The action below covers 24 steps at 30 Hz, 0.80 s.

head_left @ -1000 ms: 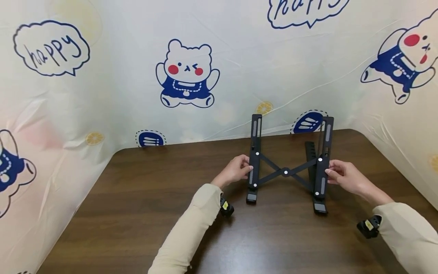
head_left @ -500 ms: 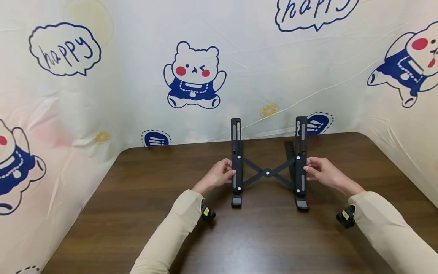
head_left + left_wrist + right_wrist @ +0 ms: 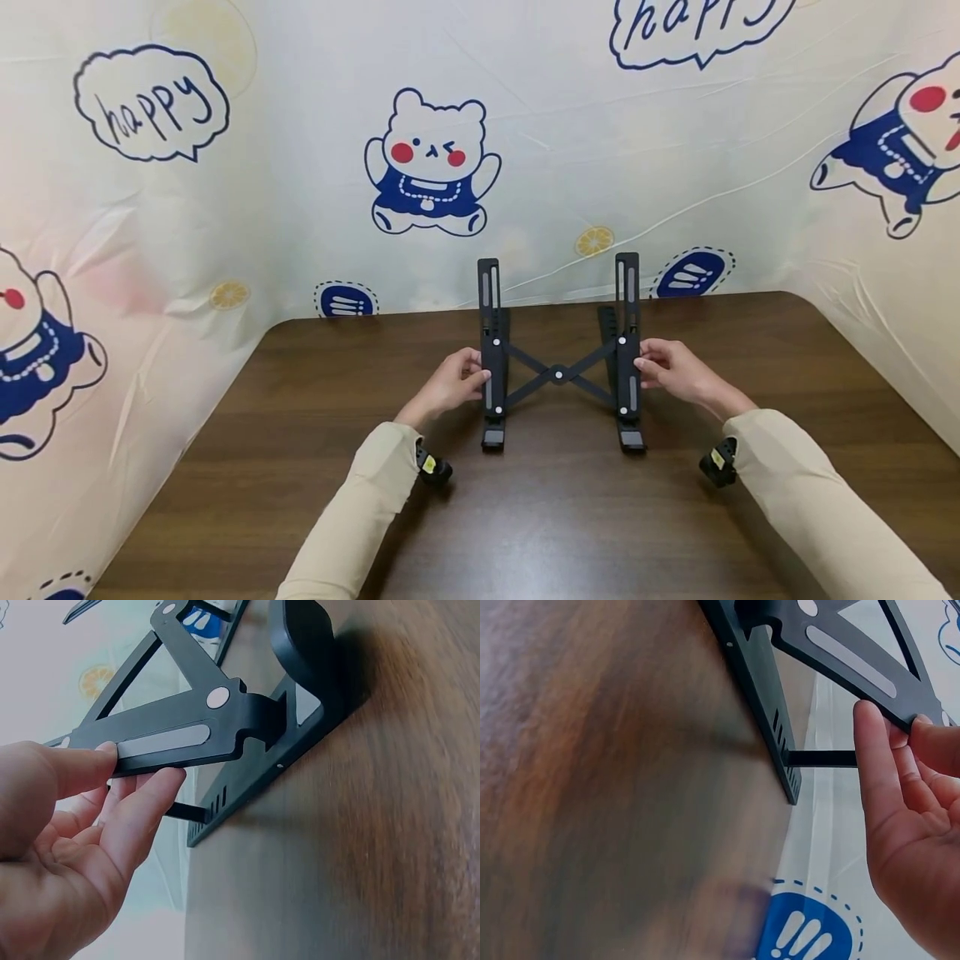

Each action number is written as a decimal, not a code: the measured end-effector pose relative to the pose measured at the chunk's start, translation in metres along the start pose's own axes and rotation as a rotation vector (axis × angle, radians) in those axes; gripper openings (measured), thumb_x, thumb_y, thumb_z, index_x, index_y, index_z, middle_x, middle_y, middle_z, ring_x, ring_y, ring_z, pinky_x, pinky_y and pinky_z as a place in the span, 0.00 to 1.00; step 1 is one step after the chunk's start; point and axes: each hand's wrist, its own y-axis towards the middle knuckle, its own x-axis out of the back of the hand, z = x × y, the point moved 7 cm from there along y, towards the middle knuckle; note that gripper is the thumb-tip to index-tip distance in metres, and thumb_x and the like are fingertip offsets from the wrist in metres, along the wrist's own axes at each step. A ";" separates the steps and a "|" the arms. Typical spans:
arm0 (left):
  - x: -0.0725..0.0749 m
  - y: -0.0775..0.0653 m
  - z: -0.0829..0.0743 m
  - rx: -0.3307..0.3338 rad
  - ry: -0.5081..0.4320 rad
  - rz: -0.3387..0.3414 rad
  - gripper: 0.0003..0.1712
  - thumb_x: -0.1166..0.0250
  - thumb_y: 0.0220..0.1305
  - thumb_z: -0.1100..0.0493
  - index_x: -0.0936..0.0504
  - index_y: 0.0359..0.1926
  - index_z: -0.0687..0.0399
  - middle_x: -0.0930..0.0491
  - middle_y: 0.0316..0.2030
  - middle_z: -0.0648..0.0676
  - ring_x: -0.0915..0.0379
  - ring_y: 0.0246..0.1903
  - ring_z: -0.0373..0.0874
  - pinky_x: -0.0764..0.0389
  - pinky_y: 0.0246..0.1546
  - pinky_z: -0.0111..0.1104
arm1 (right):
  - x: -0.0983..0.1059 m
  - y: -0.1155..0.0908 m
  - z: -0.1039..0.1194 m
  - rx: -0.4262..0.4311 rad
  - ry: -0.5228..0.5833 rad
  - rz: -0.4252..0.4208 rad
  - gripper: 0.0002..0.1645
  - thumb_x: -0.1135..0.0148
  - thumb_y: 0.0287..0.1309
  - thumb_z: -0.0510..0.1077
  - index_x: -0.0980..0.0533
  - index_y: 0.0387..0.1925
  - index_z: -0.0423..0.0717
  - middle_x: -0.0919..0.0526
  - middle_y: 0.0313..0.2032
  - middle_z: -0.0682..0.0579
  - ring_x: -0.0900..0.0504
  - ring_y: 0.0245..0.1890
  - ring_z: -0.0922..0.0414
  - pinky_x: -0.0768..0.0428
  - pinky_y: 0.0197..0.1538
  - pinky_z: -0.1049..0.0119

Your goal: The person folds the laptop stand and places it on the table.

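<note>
As the head view shows, our left hand point(image 3: 448, 385) and right hand point(image 3: 678, 372) pinch opposite rails point(image 3: 627, 379) of the black stand point(image 3: 558, 375) on the desk point(image 3: 540, 525); uneven pushing could skew it. Left wrist: lifting could unseat the strut point(image 3: 187, 812). Right wrist: fingertip grip could slip.

The head view looked forward and down, across the table point(image 3: 525, 525) to the far backdrop point(image 3: 307, 192)! In close, tipped sideways, the left wrist view peered past the left hand point(image 3: 450, 381), the right past the right hand point(image 3: 678, 369); all three shared the black stand point(image 3: 558, 375).
</note>
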 end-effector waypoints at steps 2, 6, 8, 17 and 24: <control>0.002 -0.001 0.002 0.002 -0.007 -0.005 0.09 0.47 0.61 0.68 0.33 0.43 0.67 0.29 0.34 0.61 0.26 0.32 0.48 0.21 0.33 0.36 | -0.002 0.002 0.000 0.006 0.003 0.005 0.06 0.53 0.60 0.30 0.33 0.37 0.27 0.25 0.32 0.40 0.23 0.31 0.52 0.22 0.36 0.58; 0.006 -0.002 0.006 0.010 -0.007 -0.019 0.10 0.47 0.62 0.67 0.32 0.44 0.67 0.29 0.36 0.61 0.26 0.34 0.49 0.22 0.34 0.36 | -0.005 0.007 0.001 0.005 0.005 0.017 0.06 0.53 0.60 0.30 0.32 0.37 0.28 0.25 0.31 0.40 0.23 0.31 0.53 0.22 0.37 0.57; 0.009 -0.003 0.007 0.011 -0.012 -0.027 0.10 0.47 0.62 0.67 0.33 0.44 0.67 0.29 0.37 0.61 0.27 0.35 0.50 0.22 0.35 0.38 | -0.006 0.009 0.002 0.005 0.008 0.022 0.06 0.53 0.60 0.30 0.32 0.38 0.28 0.25 0.31 0.40 0.23 0.31 0.53 0.22 0.37 0.57; 0.018 -0.015 -0.006 0.040 -0.038 -0.030 0.11 0.49 0.62 0.69 0.34 0.45 0.71 0.30 0.38 0.64 0.29 0.39 0.56 0.25 0.40 0.44 | -0.013 0.019 0.004 -0.008 0.002 0.054 0.07 0.52 0.60 0.32 0.33 0.38 0.29 0.26 0.32 0.40 0.23 0.31 0.52 0.22 0.37 0.59; 0.025 -0.008 0.014 0.036 -0.063 -0.090 0.10 0.47 0.61 0.69 0.32 0.44 0.68 0.29 0.37 0.62 0.29 0.36 0.50 0.22 0.36 0.39 | -0.018 0.024 0.005 -0.001 0.010 0.059 0.05 0.53 0.60 0.32 0.33 0.36 0.30 0.26 0.31 0.41 0.23 0.31 0.53 0.23 0.39 0.54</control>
